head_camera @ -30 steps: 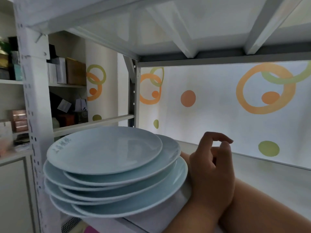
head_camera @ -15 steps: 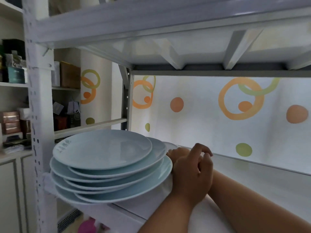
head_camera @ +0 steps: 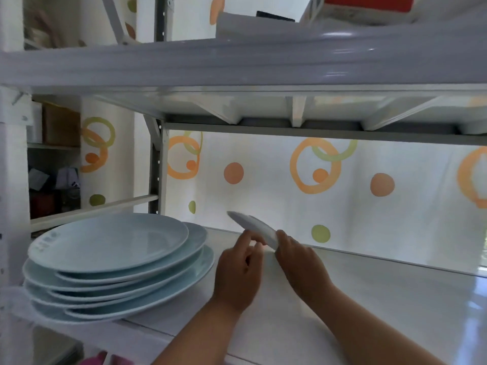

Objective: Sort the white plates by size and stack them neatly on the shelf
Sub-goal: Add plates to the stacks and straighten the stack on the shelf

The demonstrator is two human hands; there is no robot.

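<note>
A loose stack of several pale white-blue plates (head_camera: 110,243) sits at the left end of the white shelf (head_camera: 369,291), its rims offset and overhanging the front edge. To its right a small white plate (head_camera: 253,227) is tilted up on edge above the shelf. My right hand (head_camera: 297,256) grips the small plate's lower rim. My left hand (head_camera: 237,270) is beside it with its fingertips touching the same rim.
The upper shelf board (head_camera: 237,67) hangs low over the work space. A curtain with orange and green circles (head_camera: 329,180) closes off the back. A white upright post (head_camera: 10,180) stands at the left, with boxes on shelves (head_camera: 52,164) beyond it.
The small plate has come out from behind the stack and is now lifted and tilted, held by both hands. The camera has pulled back and up.
</note>
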